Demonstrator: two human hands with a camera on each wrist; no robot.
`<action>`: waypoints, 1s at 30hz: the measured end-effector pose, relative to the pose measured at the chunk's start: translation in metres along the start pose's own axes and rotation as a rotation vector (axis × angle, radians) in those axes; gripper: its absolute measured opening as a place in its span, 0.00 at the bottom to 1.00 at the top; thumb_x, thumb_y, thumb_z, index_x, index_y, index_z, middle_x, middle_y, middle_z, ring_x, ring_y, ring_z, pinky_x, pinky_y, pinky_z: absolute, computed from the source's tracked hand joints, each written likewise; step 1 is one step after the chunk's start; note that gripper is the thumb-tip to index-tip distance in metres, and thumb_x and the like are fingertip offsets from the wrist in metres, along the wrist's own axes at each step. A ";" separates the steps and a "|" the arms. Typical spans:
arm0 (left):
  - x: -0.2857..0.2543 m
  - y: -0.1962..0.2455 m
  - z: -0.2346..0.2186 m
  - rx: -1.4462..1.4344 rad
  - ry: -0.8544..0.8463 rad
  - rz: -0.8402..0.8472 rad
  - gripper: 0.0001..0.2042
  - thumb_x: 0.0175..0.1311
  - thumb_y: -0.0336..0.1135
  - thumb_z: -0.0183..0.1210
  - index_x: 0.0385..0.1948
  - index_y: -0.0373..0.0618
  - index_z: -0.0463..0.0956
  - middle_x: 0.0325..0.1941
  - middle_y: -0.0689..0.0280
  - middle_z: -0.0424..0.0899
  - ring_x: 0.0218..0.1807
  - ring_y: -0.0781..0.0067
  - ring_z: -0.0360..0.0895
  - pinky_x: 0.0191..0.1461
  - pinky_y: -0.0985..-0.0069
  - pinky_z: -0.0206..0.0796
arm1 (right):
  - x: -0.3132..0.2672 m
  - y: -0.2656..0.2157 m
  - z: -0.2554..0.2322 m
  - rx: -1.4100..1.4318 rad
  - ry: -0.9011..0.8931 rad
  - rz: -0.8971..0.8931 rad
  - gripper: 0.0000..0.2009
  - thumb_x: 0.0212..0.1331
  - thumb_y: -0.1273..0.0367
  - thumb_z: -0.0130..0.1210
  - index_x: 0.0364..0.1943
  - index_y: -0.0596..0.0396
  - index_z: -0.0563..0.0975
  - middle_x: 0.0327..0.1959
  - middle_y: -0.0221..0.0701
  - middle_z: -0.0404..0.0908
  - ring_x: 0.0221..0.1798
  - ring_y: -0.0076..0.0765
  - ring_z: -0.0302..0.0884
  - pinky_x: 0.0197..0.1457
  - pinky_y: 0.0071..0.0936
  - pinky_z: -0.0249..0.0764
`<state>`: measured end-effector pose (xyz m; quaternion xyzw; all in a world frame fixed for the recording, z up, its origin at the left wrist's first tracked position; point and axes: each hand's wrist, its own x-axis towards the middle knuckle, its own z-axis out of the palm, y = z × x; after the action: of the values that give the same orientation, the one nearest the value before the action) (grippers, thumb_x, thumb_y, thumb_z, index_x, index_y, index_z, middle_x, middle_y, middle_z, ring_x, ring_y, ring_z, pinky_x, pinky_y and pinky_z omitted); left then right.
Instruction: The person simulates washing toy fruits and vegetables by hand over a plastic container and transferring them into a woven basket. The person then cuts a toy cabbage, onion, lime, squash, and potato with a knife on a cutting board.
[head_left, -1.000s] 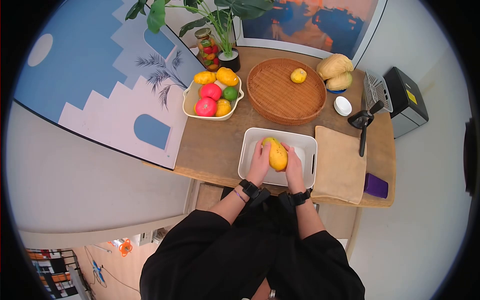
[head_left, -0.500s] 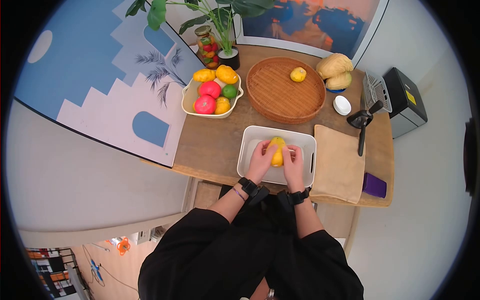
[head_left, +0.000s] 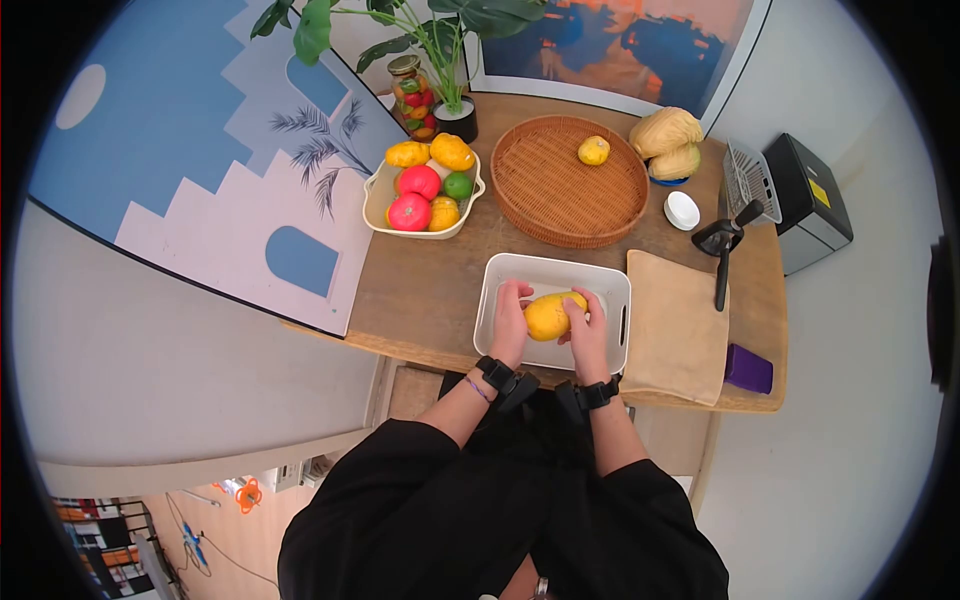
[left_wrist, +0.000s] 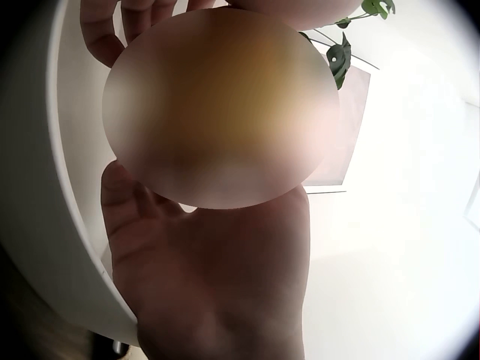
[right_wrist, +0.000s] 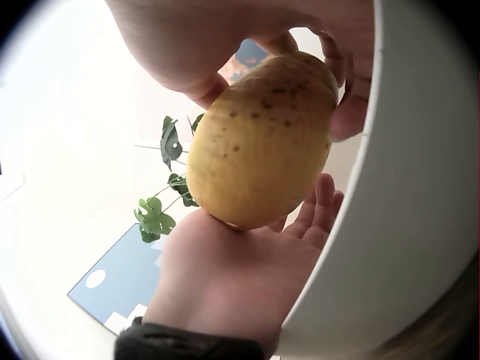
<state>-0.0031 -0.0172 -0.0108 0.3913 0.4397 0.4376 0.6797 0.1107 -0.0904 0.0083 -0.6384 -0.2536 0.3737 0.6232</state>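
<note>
A yellow oval papaya (head_left: pixel 550 316), freckled with dark specks, is held inside the white tub (head_left: pixel 622 345). My right hand (head_left: pixel 590 335) grips its right end, thumb on the near side and fingers around the far side. My left hand (head_left: pixel 510 325) is at the left end with fingers loose, palm facing the fruit. In the right wrist view the papaya (right_wrist: pixel 259 146) overlaps the left palm (right_wrist: pixel 232 274), and the right fingers bend around its top. A blurred oval covers the fruit in the left wrist view.
A cream basket (head_left: pixel 376 215) of fruit stands at back left, beside a potted plant (head_left: pixel 458 122) and jar. Behind the tub is a round wicker tray (head_left: pixel 560 205) with one yellow fruit. A tan cloth (head_left: pixel 678 325), juice press (head_left: pixel 720 238) and purple block (head_left: pixel 748 368) lie right.
The papaya has turned from standing lengthwise between both hands to lying sideways, its right end in the right hand. The left hand has loosened from it.
</note>
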 end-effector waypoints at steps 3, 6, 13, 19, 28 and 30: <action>0.004 -0.006 -0.006 -0.118 0.044 -0.052 0.21 0.79 0.54 0.41 0.48 0.45 0.73 0.48 0.62 0.79 0.42 0.70 0.76 0.51 0.71 0.69 | -0.005 -0.008 -0.005 0.170 -0.013 0.046 0.15 0.71 0.60 0.54 0.53 0.55 0.76 0.38 0.30 0.77 0.26 0.22 0.74 0.20 0.19 0.67; 0.001 -0.001 -0.004 -0.157 0.102 -0.057 0.22 0.79 0.56 0.40 0.49 0.46 0.73 0.49 0.63 0.79 0.41 0.71 0.77 0.47 0.72 0.70 | -0.012 -0.012 -0.013 0.267 -0.137 0.144 0.12 0.74 0.60 0.48 0.49 0.50 0.75 0.37 0.27 0.78 0.27 0.21 0.73 0.20 0.17 0.63; -0.001 0.006 0.001 0.035 -0.020 -0.066 0.14 0.77 0.44 0.49 0.52 0.45 0.69 0.47 0.64 0.78 0.37 0.75 0.78 0.38 0.74 0.69 | -0.005 -0.057 0.000 0.358 -0.006 -0.056 0.14 0.75 0.59 0.49 0.52 0.53 0.74 0.44 0.30 0.80 0.34 0.27 0.79 0.28 0.24 0.73; -0.001 0.003 0.002 0.052 -0.041 -0.032 0.16 0.72 0.35 0.54 0.57 0.45 0.65 0.47 0.64 0.76 0.35 0.76 0.78 0.36 0.76 0.68 | 0.070 -0.086 0.020 0.534 -0.053 0.050 0.25 0.72 0.61 0.54 0.68 0.56 0.65 0.55 0.37 0.78 0.52 0.38 0.81 0.54 0.34 0.79; -0.004 -0.001 0.000 0.053 -0.056 0.102 0.20 0.68 0.25 0.55 0.59 0.43 0.61 0.53 0.59 0.73 0.36 0.73 0.78 0.37 0.76 0.70 | 0.050 -0.057 0.023 0.016 -0.308 0.011 0.17 0.71 0.64 0.55 0.58 0.56 0.78 0.48 0.34 0.86 0.52 0.33 0.84 0.56 0.31 0.78; -0.002 -0.004 0.001 0.066 -0.049 0.158 0.20 0.67 0.23 0.54 0.59 0.43 0.61 0.53 0.59 0.73 0.37 0.73 0.77 0.38 0.76 0.71 | 0.028 -0.046 0.012 -0.132 -0.364 -0.046 0.17 0.68 0.65 0.56 0.57 0.58 0.79 0.44 0.35 0.86 0.48 0.33 0.85 0.53 0.31 0.79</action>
<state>-0.0016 -0.0206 -0.0132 0.4576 0.4051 0.4654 0.6403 0.1245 -0.0567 0.0497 -0.5938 -0.4005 0.4514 0.5322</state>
